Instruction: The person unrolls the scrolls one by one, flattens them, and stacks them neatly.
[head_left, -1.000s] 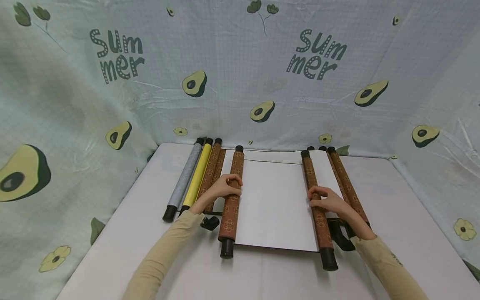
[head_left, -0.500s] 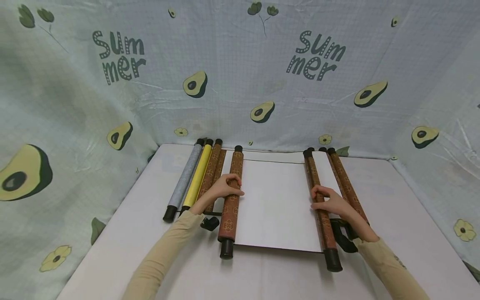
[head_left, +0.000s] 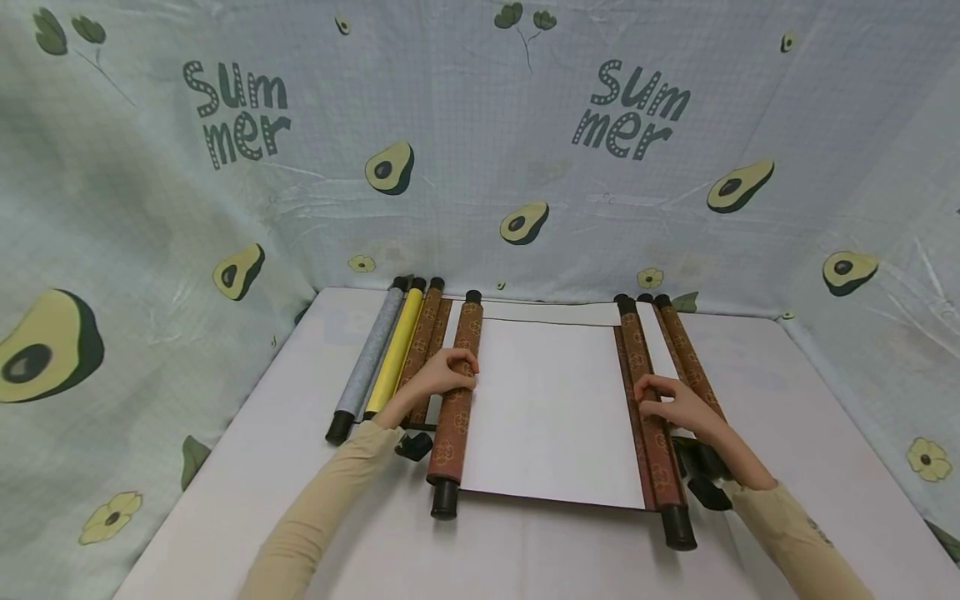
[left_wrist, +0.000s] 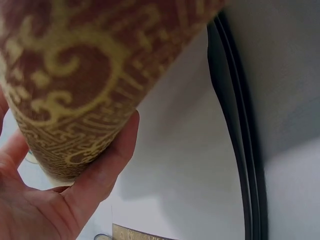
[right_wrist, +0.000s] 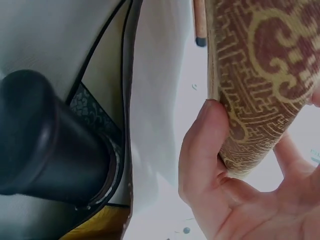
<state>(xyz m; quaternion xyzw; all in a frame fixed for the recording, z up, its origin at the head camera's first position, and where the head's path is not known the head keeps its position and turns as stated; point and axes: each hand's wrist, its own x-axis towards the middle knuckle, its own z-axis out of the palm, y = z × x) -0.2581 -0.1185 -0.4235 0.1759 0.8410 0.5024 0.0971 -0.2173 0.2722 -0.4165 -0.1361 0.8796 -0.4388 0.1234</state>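
A paper scroll lies partly unrolled, its white sheet [head_left: 551,400] spread between two brown, gold-patterned rolls with black end knobs. My left hand [head_left: 438,375] grips the left roll [head_left: 452,433], thumb on one side and fingers on the other. Around the right roll [head_left: 663,467] curl the thumb and fingers of my right hand [head_left: 678,408]. A strip of brown border [head_left: 633,417] shows along the inner side of that right roll. Close up in the left wrist view is the patterned roll [left_wrist: 75,90]; the right wrist view shows its counterpart [right_wrist: 270,75] and a large black knob [right_wrist: 50,140].
Left of the scroll lie a grey scroll [head_left: 367,358], a yellow scroll [head_left: 397,350] and more brown rolls [head_left: 420,358]. Another brown roll [head_left: 686,358] lies on the right, beside black objects [head_left: 705,479] near my right wrist. An avocado-print cloth [head_left: 450,233] hangs behind the white table [head_left: 255,500].
The right roll has moved rightward with my right hand, uncovering more white sheet and the brown border. My left hand and the left roll have shifted slightly left.
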